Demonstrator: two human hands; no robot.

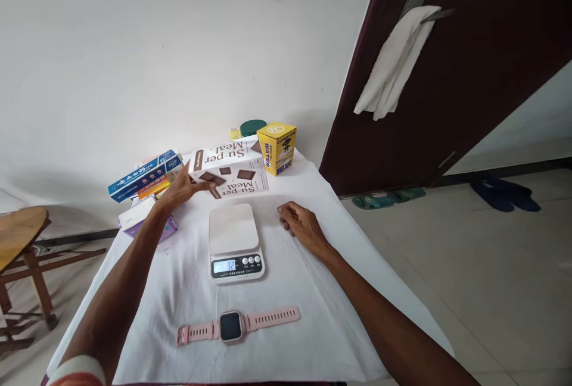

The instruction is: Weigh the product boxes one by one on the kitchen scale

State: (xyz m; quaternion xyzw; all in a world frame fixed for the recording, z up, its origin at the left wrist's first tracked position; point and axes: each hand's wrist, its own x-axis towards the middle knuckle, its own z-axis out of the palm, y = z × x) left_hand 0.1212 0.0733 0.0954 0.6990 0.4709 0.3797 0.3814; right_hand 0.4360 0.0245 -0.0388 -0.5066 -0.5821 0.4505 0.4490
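Note:
My left hand (pixel 182 188) is closed on the left end of a white and brown "Su-per Meal" snack box (pixel 232 180), which is tilted just behind the kitchen scale. That white scale (pixel 233 228) stands mid-table with a bare platform, and its lit display seems to read 92. To the right of the scale, my right hand (pixel 300 222) rests on the cloth with fingers curled together and nothing visible in them. Nearer me, a pink-strapped smartwatch (pixel 231 326) lies stretched out flat.
A yellow "WATER" box (pixel 277 149) and a dark green round lid (pixel 253 128) stand at the back. Blue box (pixel 145 176) and purple tissue pack (pixel 149 219) sit at left. Beyond the white-clothed table (pixel 339 290) are a wooden stool (pixel 24 228), a door and slippers.

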